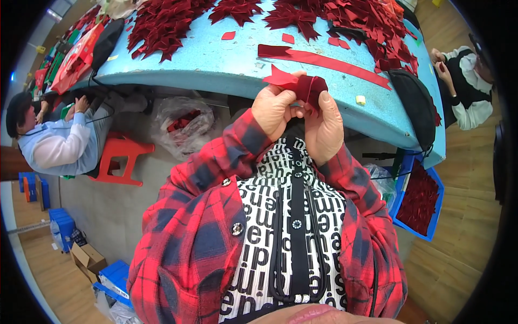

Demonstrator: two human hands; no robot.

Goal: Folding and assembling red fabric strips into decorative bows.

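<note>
Close to the front edge of the light blue table, both hands pinch a folded dark red velvet ribbon (312, 90). My left hand (271, 110) closes its thumb and fingers on the ribbon's left side, where a brighter red tail sticks out. At the right fold sits my right hand (326, 131), thumb up along the velvet; its other fingers are partly hidden behind. Just beyond the hands, a long flat red ribbon strip (337, 66) lies slantwise on the table (210, 51).
Dark red ribbon bows (167, 24) lie heaped along the table's far side. A black pouch (413, 105) hangs over the right edge, above a blue crate (399, 208) of red pieces. On the left, a co-worker (65, 135) sits by a red stool (121, 156); another person (467, 86) is at right.
</note>
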